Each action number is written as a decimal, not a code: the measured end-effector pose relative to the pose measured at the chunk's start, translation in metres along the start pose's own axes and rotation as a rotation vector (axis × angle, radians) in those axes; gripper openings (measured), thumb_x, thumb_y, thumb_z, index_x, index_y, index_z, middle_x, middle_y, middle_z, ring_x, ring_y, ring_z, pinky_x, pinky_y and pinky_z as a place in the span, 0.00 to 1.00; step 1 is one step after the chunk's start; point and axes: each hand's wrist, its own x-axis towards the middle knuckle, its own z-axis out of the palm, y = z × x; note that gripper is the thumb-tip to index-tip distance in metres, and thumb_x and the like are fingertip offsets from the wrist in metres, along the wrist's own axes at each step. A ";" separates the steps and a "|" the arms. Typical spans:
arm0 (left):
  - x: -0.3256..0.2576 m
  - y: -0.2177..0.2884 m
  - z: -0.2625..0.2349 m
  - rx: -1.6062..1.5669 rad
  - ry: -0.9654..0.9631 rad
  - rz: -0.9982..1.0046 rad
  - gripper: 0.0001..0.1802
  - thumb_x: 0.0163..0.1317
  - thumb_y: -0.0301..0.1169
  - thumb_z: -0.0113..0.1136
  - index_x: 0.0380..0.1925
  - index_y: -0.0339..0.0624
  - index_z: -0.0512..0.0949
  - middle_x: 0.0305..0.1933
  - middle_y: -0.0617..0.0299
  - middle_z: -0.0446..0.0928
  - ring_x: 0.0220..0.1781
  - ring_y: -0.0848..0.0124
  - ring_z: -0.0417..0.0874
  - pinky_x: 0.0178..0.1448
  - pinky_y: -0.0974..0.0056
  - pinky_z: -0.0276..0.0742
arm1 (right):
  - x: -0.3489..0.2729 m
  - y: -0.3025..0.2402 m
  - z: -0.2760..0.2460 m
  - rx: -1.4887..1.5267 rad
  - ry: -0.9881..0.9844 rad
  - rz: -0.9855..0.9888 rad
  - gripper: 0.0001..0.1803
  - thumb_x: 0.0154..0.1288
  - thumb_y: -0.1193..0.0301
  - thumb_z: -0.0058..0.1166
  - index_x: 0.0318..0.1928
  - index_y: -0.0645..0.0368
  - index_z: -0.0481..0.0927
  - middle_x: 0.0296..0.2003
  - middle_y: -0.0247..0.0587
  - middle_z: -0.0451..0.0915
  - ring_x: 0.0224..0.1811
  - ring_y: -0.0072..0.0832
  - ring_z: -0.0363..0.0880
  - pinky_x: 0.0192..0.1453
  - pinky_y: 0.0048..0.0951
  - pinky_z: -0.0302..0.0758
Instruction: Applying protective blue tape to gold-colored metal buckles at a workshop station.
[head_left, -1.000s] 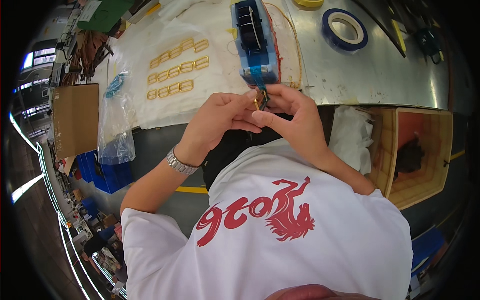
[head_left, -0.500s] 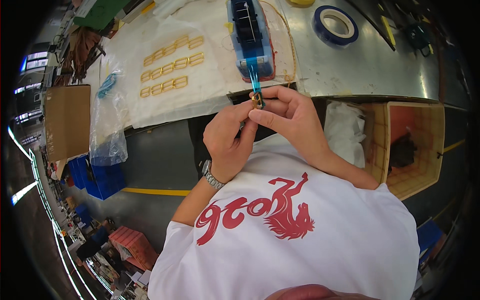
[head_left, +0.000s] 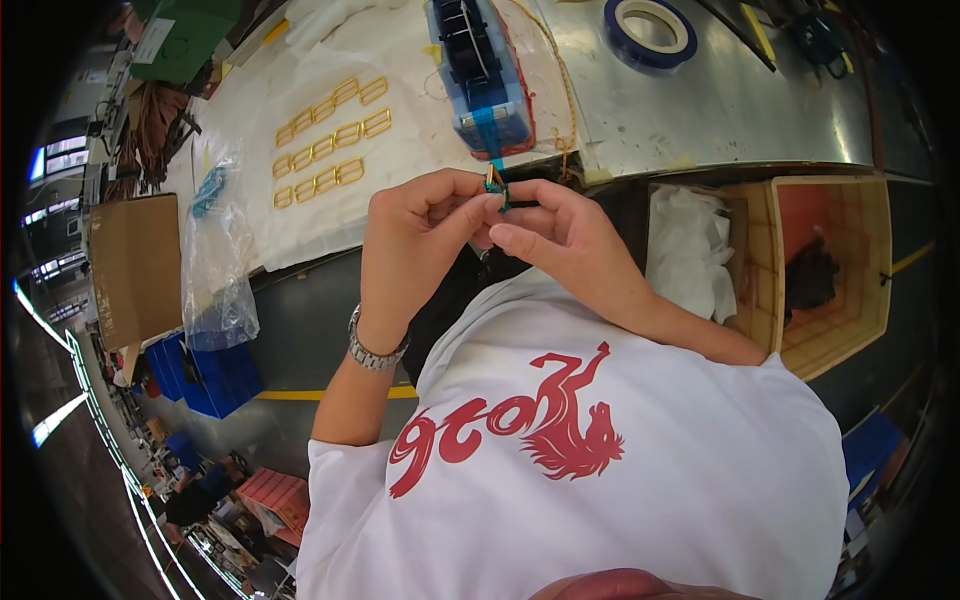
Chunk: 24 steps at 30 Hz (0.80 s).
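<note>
My left hand [head_left: 415, 250] and my right hand [head_left: 560, 235] meet at the table edge, both pinching a small gold buckle piece [head_left: 496, 183] with a strip of blue tape on it. The tape runs up to a blue tape dispenser [head_left: 480, 70] standing just beyond my fingers. A metal watch [head_left: 375, 350] sits on my left wrist. Rows of gold rectangular buckles [head_left: 330, 140] lie on a white sheet [head_left: 300, 210] to the left of the dispenser.
A blue tape roll [head_left: 648, 30] lies on the metal table [head_left: 720, 110]. A clear plastic bag [head_left: 215, 260] hangs at the left edge, beside a cardboard box [head_left: 135, 265]. A wooden crate [head_left: 830, 260] with white cloth [head_left: 690, 250] stands at right. Blue bins [head_left: 205, 375] are below.
My left forearm has swung in closer under the hands. Both hands stay together on the small piece at the dispenser, with the blue tape strip drawn down to it.
</note>
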 end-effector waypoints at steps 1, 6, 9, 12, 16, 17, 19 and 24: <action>0.006 0.001 -0.005 0.003 -0.002 0.000 0.07 0.73 0.22 0.69 0.45 0.28 0.88 0.34 0.62 0.88 0.33 0.81 0.86 0.40 0.74 0.83 | 0.001 0.002 0.001 0.055 -0.003 -0.010 0.24 0.78 0.68 0.65 0.66 0.69 0.77 0.51 0.42 0.91 0.53 0.20 0.88 0.58 0.24 0.82; 0.029 0.012 -0.021 -0.145 -0.189 -0.162 0.08 0.75 0.27 0.69 0.40 0.30 0.86 0.31 0.60 0.87 0.30 0.76 0.88 0.36 0.70 0.86 | 0.003 0.005 -0.002 0.046 -0.034 -0.014 0.21 0.78 0.71 0.63 0.65 0.69 0.78 0.54 0.43 0.91 0.54 0.23 0.89 0.61 0.27 0.83; 0.043 0.012 -0.029 -0.150 -0.246 -0.223 0.09 0.74 0.30 0.70 0.39 0.32 0.86 0.30 0.62 0.86 0.26 0.75 0.86 0.33 0.70 0.85 | 0.006 0.005 -0.004 0.062 -0.033 -0.030 0.20 0.76 0.73 0.63 0.63 0.69 0.80 0.53 0.44 0.91 0.53 0.24 0.89 0.61 0.28 0.83; 0.052 0.009 -0.037 -0.170 -0.289 -0.289 0.10 0.74 0.32 0.71 0.38 0.34 0.86 0.28 0.63 0.84 0.23 0.75 0.85 0.30 0.70 0.83 | 0.012 0.002 -0.014 -0.077 -0.072 -0.030 0.22 0.74 0.74 0.64 0.64 0.69 0.80 0.54 0.45 0.90 0.54 0.25 0.89 0.61 0.29 0.84; 0.060 0.006 -0.041 -0.235 -0.361 -0.414 0.10 0.75 0.33 0.70 0.39 0.35 0.86 0.27 0.65 0.82 0.21 0.75 0.83 0.26 0.70 0.81 | 0.029 0.003 -0.025 -0.230 -0.054 -0.196 0.26 0.70 0.73 0.70 0.65 0.69 0.80 0.54 0.45 0.90 0.52 0.27 0.89 0.58 0.30 0.85; 0.062 0.007 -0.042 -0.233 -0.358 -0.414 0.10 0.75 0.33 0.70 0.39 0.35 0.86 0.27 0.65 0.82 0.21 0.75 0.83 0.26 0.70 0.81 | 0.034 0.003 -0.025 -0.281 -0.016 -0.302 0.28 0.68 0.73 0.72 0.66 0.69 0.80 0.54 0.45 0.90 0.51 0.28 0.90 0.58 0.30 0.85; 0.064 0.009 -0.044 -0.267 -0.379 -0.458 0.11 0.75 0.34 0.71 0.39 0.35 0.85 0.27 0.66 0.81 0.20 0.75 0.83 0.24 0.69 0.81 | 0.042 0.002 -0.026 -0.230 -0.008 -0.335 0.29 0.66 0.73 0.74 0.65 0.69 0.81 0.51 0.44 0.91 0.49 0.28 0.90 0.57 0.30 0.86; 0.069 0.012 -0.045 -0.422 -0.379 -0.569 0.11 0.73 0.33 0.73 0.34 0.38 0.85 0.25 0.68 0.79 0.21 0.78 0.79 0.25 0.70 0.78 | 0.048 -0.004 -0.022 -0.195 -0.053 -0.377 0.27 0.68 0.73 0.73 0.64 0.68 0.82 0.48 0.44 0.92 0.48 0.26 0.91 0.57 0.28 0.86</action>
